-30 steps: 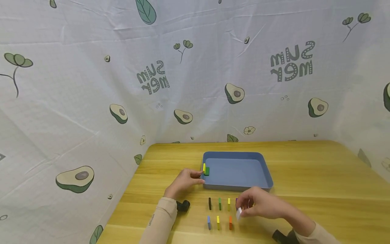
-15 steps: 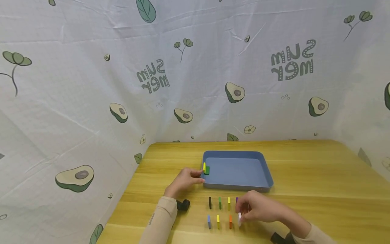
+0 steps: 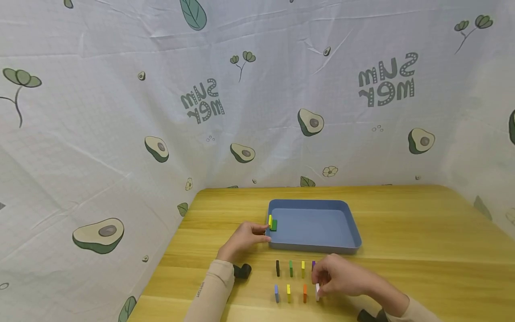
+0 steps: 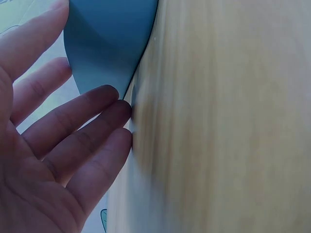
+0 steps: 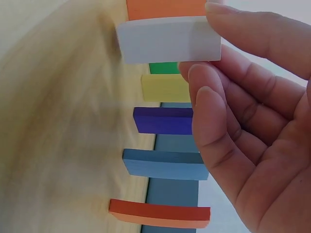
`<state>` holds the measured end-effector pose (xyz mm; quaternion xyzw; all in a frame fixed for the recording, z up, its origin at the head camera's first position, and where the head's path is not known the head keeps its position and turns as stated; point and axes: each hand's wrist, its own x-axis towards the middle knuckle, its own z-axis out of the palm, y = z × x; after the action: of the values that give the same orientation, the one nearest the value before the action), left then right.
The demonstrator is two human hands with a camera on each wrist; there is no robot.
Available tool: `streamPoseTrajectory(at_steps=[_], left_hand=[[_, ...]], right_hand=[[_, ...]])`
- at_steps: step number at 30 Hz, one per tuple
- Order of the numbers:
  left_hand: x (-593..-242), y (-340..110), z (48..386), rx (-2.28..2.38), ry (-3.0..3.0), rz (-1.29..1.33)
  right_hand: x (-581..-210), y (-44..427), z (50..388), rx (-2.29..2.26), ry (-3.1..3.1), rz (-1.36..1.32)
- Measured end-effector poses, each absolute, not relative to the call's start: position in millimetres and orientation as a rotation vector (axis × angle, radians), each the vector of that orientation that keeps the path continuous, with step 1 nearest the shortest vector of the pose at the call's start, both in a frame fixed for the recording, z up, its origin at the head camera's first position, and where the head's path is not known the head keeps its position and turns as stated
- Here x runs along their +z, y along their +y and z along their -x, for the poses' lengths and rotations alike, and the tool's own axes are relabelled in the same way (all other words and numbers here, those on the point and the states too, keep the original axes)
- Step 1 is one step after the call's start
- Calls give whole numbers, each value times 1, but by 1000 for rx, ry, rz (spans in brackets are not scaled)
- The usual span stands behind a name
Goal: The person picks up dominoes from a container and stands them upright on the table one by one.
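Observation:
My right hand [image 3: 339, 276] pinches a white domino [image 5: 170, 40] between thumb and fingers. The domino stands upright at the right end of the front row, beside an orange domino [image 3: 305, 293]; whether it touches the table I cannot tell. A yellow [image 3: 288, 293] and a blue domino [image 3: 276, 293] continue that row leftward. Behind it stand black [image 3: 277, 268], green [image 3: 291, 269], yellow [image 3: 303, 269] and purple [image 3: 313, 264] dominoes. My left hand [image 3: 243, 240] rests with extended fingers at the left side of a blue-grey tray [image 3: 314, 247].
Inside the tray's left end, a yellow block [image 3: 270, 221] leans near a green block [image 3: 274, 225]. In the right wrist view, a blue domino [image 5: 165, 165] and another orange one [image 5: 160, 213] stand beyond the purple one. A patterned cloth [image 3: 273, 147] hangs behind the wooden table [image 3: 402, 223].
My right hand has lowered slightly and brought the white domino from a tilt to upright beside the orange one. The left hand and tray stay put.

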<state>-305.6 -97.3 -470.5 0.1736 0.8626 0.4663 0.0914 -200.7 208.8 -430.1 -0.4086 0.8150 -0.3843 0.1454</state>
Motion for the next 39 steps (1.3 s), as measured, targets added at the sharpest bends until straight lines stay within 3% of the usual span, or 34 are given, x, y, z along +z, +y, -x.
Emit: streamPoseTrajectory(at_steps=[21, 31, 39], left_hand=[[-469, -96, 303, 1369, 2579, -472], [-470, -98, 305, 1388, 2556, -527], [-468, -97, 303, 1371, 2575, -498]], right_hand=[[-434, 208, 200, -1062, 2397, 1196], [-401, 214, 204, -1128, 2344, 1170], [-368, 200, 232, -1034, 2409, 1133]])
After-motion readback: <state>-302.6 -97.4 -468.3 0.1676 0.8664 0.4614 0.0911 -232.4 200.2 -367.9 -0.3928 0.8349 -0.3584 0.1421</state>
